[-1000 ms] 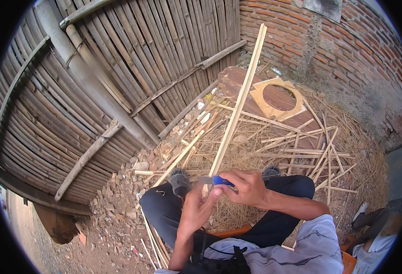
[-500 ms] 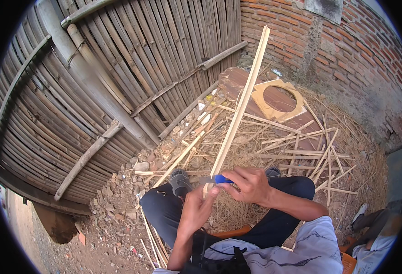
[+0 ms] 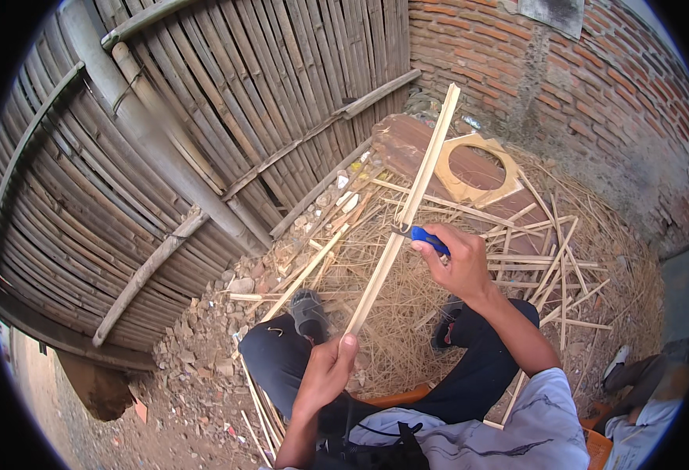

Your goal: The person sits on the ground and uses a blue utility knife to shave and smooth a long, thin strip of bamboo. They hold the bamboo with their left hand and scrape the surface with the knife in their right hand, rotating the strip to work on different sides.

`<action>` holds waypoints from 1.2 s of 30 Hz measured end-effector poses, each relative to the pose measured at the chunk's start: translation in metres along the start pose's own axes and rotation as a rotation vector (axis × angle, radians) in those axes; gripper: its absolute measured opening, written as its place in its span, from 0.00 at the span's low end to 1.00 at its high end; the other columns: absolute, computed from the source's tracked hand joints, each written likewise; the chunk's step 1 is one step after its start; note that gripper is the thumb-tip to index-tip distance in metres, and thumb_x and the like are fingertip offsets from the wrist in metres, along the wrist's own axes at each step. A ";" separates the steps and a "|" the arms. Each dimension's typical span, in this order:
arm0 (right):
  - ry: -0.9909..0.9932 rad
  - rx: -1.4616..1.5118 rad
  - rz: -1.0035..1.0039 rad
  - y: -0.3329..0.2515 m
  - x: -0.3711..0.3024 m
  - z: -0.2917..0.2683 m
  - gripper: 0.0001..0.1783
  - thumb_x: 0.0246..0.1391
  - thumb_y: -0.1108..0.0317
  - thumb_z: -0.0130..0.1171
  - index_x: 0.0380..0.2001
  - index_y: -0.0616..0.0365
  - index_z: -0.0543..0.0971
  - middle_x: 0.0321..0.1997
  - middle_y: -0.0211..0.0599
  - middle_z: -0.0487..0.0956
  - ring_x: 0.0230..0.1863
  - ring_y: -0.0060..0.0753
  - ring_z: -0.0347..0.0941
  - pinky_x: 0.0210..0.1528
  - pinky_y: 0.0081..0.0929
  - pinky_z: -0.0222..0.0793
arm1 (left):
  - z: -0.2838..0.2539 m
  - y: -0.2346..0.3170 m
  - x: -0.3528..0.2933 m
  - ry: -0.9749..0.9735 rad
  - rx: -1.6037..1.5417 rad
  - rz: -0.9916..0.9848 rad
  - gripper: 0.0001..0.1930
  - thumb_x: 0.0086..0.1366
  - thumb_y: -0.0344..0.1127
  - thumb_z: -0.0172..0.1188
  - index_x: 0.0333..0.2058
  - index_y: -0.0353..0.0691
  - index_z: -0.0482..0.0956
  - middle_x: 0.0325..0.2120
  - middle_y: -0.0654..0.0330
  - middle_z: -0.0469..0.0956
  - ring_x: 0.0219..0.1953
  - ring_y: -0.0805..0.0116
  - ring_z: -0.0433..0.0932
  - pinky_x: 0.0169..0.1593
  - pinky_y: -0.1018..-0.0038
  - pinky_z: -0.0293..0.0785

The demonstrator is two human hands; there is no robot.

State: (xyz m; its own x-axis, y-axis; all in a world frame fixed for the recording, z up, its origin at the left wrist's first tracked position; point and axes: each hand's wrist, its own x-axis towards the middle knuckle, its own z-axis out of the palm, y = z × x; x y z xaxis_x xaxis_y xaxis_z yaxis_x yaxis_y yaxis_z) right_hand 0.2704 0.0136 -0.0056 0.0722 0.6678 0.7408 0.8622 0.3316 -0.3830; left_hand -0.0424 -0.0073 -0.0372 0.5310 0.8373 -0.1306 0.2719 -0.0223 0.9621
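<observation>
A long pale bamboo strip [image 3: 381, 274] slants up and away from my lap, its surface grooved lengthwise. My left hand [image 3: 326, 372] is closed around its near end, thumb on top. My right hand [image 3: 462, 258] grips a knife with a blue handle [image 3: 430, 239]. The knife's blade [image 3: 401, 229] lies across the strip about midway along it, and a thin curl of shaving stands up just beyond the blade. The far part of the strip reaches past the blade toward the brick wall.
Cut strips [image 3: 552, 262] lie crisscrossed on straw to the right. Behind them a square board with a round hole [image 3: 481, 172] rests on a brown panel [image 3: 403, 137]. A bamboo fence [image 3: 282, 102] and a brick wall [image 3: 501, 70] close the corner. Another person [image 3: 634, 392] sits at lower right.
My right hand has moved forward along the strip with the knife, away from my left hand. The strip has drawn nearer to me, and a shaving has risen at the blade.
</observation>
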 end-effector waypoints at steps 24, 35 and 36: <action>0.010 0.128 0.328 0.032 0.023 -0.025 0.16 0.71 0.57 0.67 0.42 0.61 0.84 0.24 0.37 0.81 0.25 0.28 0.75 0.31 0.31 0.69 | -0.045 -0.025 -0.020 -0.116 0.255 -0.062 0.17 0.78 0.40 0.68 0.53 0.31 0.83 0.33 0.58 0.88 0.37 0.73 0.87 0.45 0.71 0.84; 0.030 0.077 0.265 0.031 0.019 -0.031 0.16 0.69 0.57 0.70 0.44 0.61 0.85 0.34 0.45 0.88 0.32 0.41 0.86 0.37 0.35 0.78 | 0.008 0.010 0.025 -0.022 0.037 0.085 0.16 0.84 0.36 0.57 0.62 0.34 0.82 0.28 0.61 0.84 0.27 0.80 0.77 0.32 0.77 0.72; 0.027 0.064 0.247 0.032 0.020 -0.031 0.16 0.69 0.57 0.70 0.44 0.61 0.85 0.34 0.45 0.88 0.32 0.42 0.86 0.37 0.35 0.78 | 0.012 0.012 0.027 -0.015 0.093 0.086 0.16 0.85 0.37 0.56 0.59 0.34 0.84 0.25 0.64 0.82 0.25 0.82 0.72 0.30 0.77 0.68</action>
State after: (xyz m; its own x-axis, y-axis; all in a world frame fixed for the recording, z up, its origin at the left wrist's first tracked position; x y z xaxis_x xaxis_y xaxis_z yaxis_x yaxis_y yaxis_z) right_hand 0.3151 0.0169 0.0140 0.2907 0.7164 0.6343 0.7835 0.2022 -0.5875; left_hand -0.0153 0.0091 -0.0325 0.5673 0.8218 -0.0533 0.2982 -0.1447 0.9435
